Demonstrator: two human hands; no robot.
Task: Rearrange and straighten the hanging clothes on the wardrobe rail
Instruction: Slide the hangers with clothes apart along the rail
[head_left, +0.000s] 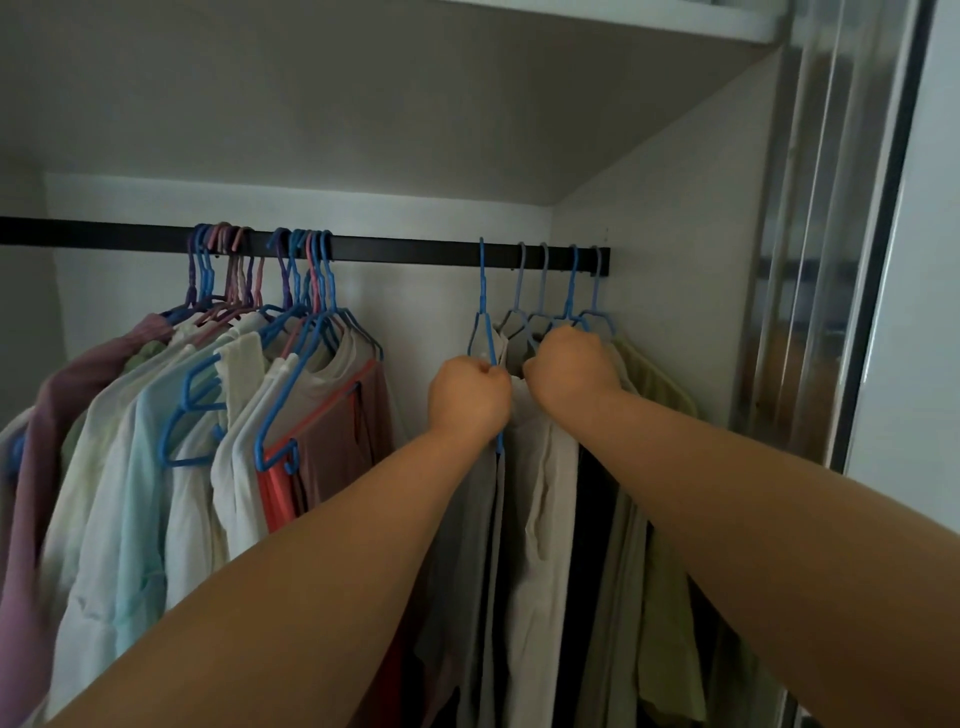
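A: What is nearest the camera?

B: Two bare forearms reaching up. The left hand (469, 396) has its grip curled round the shoulder of a blue hanger (483, 306) carrying a grey garment (467, 519). The right hand (570, 367) is fisted among the neighbouring hangers, though what it holds cannot be told.

A: And beyond them?

B: A bunched group of pale shirts (156, 441) hangs well apart to the left, all on the black wardrobe rail (415, 248).
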